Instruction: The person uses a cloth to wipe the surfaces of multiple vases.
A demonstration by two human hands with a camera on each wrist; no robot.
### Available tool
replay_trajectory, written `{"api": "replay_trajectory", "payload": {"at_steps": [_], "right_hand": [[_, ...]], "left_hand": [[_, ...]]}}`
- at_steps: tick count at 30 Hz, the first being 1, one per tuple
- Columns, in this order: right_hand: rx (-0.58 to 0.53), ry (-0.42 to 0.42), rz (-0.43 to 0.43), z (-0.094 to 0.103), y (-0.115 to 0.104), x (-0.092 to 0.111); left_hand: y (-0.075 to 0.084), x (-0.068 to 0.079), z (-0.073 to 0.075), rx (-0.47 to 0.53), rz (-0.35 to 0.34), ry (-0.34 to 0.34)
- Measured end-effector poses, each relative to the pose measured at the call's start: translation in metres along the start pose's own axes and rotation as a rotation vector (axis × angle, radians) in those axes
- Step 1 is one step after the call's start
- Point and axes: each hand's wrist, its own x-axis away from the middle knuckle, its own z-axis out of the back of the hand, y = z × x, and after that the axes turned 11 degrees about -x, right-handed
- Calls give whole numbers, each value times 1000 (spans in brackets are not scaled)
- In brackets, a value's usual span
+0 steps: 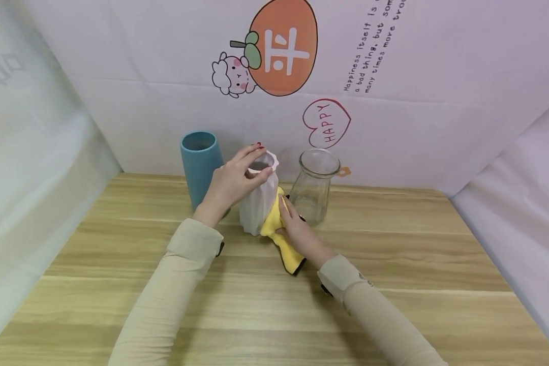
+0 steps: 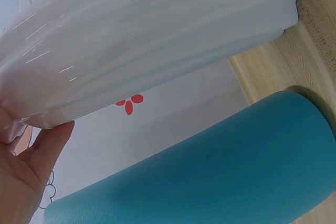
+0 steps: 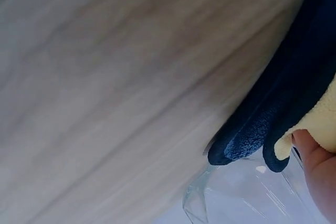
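A white ribbed vase (image 1: 254, 206) stands upright on the wooden table. My left hand (image 1: 233, 178) holds it near the top, with fingers and thumb spread around its rim. Against the vase's right side my right hand (image 1: 298, 231) grips a yellow cloth (image 1: 291, 258), one end of which hangs down toward the table. The right wrist view shows the cloth's dark blue border (image 3: 262, 114) close up. In the left wrist view the white vase (image 2: 157, 35) slants across the top, and part of the left hand (image 2: 26, 177) touches it.
A tall blue vase (image 1: 199, 170) stands just left of the white one, close to my left hand. To the right, a clear glass vase (image 1: 312, 195) stands near my right hand. Behind them hangs a printed white backdrop (image 1: 164, 112). The wooden tabletop (image 1: 256, 315) extends toward me.
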Motion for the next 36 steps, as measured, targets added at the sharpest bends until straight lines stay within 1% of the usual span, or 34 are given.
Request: {"api": "replay_trajectory", "payload": {"at_steps": [5, 10, 13, 17, 21, 24, 27, 30, 33, 36], "right_hand": [[26, 15, -7, -2, 3, 0], [5, 82, 18, -2, 3, 1], [-29, 135, 69, 1, 1, 0], [-66, 227, 142, 7, -5, -5], [-50, 316, 192, 15, -15, -11], [-24, 360, 238, 20, -22, -15], [14, 364, 243, 24, -28, -16], [20, 286, 179, 24, -32, -16], [-5, 211, 117, 20, -32, -16], [-30, 209, 117, 17, -30, -15]], "left_hand": [[1, 0, 1, 7, 1, -11], [3, 1, 2, 11, 3, -23], [3, 1, 2, 11, 9, -29], [3, 1, 2, 13, 18, -39], [3, 1, 2, 15, 23, -49], [3, 1, 3, 26, 29, -53], [3, 2, 2, 36, 35, -52], [3, 3, 2, 36, 34, -43], [3, 3, 1, 34, 26, -36], [3, 3, 2, 34, 23, -36]]}}
